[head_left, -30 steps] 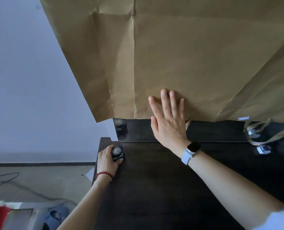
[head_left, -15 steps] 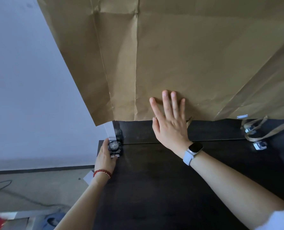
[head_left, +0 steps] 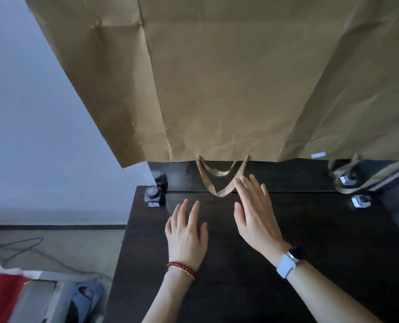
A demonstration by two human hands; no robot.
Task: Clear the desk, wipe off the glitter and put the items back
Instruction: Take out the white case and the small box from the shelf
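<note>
A small dark ink bottle (head_left: pixel 153 196) stands at the far left corner of the dark desk (head_left: pixel 240 287). My left hand (head_left: pixel 186 234) hovers over the desk to the right of the bottle, fingers straight, holding nothing. My right hand (head_left: pixel 255 214) is beside it, fingers straight, its tips near the looped paper handle (head_left: pixel 219 180) of a big brown paper bag (head_left: pixel 228 85) that hangs against the wall behind the desk.
A small white object (head_left: pixel 359 201) sits at the desk's far right, with another handle and a dark object (head_left: pixel 347 179) behind it. Left of the desk are cables on the floor (head_left: pixel 19 249), a blue slipper (head_left: pixel 84 299) and something red (head_left: pixel 0 297).
My left hand has let go of the ink bottle at the desk's far left corner and moved right. My right hand has come off the paper bag and dropped toward the desk.
</note>
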